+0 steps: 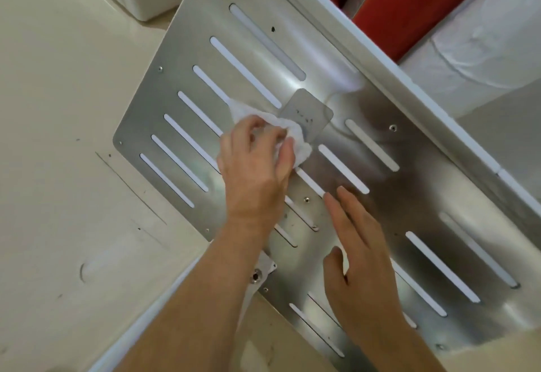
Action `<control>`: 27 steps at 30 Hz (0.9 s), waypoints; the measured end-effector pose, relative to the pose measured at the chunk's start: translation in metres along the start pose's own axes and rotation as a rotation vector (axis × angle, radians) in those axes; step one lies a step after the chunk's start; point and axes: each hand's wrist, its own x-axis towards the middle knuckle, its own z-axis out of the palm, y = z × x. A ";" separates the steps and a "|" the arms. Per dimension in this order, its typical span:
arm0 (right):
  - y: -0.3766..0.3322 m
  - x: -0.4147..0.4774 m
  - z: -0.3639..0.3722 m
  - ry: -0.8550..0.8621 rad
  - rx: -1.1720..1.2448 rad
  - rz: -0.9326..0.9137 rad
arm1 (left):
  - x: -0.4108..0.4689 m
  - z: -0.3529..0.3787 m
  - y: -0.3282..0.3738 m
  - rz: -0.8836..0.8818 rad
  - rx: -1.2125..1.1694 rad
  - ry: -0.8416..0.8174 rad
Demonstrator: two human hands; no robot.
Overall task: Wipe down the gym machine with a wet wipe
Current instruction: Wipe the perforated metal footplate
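**WIPE ON SLOTTED PLATE: HAND POSITIONS**

The wet wipe [297, 140] lies crumpled on the machine's slotted metal plate [322, 58]. It sits near the plate's centre and touches the lower-left edge of a small square patch [306, 112] stuck to the metal.

The left hand [257, 163] grips the wipe with curled fingers and thumb and presses it to the plate. Most of the wipe is hidden beneath the fingers; white folds show above and to the right of them.

The right hand [361, 257] is spread flat over the plate toward its near edge, fingers straight and together, thumb apart, holding nothing. Whether its palm touches the metal cannot be told.

Both forearms cover several slots. A bolted bracket [262, 273] at the plate's near-left edge is partly hidden by the left forearm. The plate's near-right corner is cut off by the frame.

Beyond the far edge, red boxes [409, 5] and a plastic-wrapped white roll [483, 49] are blurred and only partly in view.
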 end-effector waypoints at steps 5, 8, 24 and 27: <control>-0.011 0.002 0.008 -0.007 0.053 0.003 | 0.027 -0.006 -0.030 -0.029 -0.095 0.043; -0.016 0.000 0.018 -0.007 0.094 0.008 | 0.044 -0.015 -0.065 -0.124 -0.044 0.232; -0.034 0.009 0.045 -0.147 0.433 0.278 | -0.013 -0.011 -0.075 0.080 0.293 -0.260; -0.036 -0.009 0.049 -0.178 0.451 0.317 | 0.002 -0.021 -0.095 -0.030 0.329 -0.236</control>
